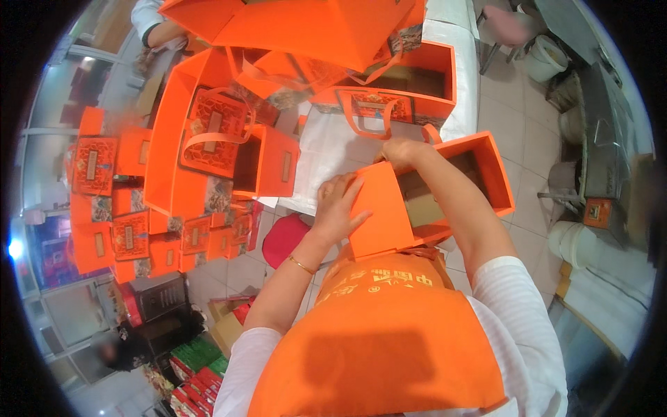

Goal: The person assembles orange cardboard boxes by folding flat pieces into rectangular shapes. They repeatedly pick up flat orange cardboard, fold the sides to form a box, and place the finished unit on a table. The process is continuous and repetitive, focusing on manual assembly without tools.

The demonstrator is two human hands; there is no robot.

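Observation:
An orange cardboard gift box (495, 167) stands at the table's near edge, against my orange apron. Its right part gapes, showing a brown inner surface, while an orange panel (379, 217) covers the left. My left hand (338, 208) rests on that panel's left edge, fingers spread and holding nothing. At the panel's far corner my right hand (403, 153) has its fingers curled on the box edge; the fingertips are partly hidden. Just beyond it, a ribbon handle (365, 132) loops from another orange box (438, 104).
Large orange gift boxes (174, 139) crowd the left and far side of the white-covered table (316, 156). More boxes (94, 167) are stacked at left. Another person's arm (163, 33) shows at far left. A red stool (285, 240) stands below. Buckets (545, 59) line the right.

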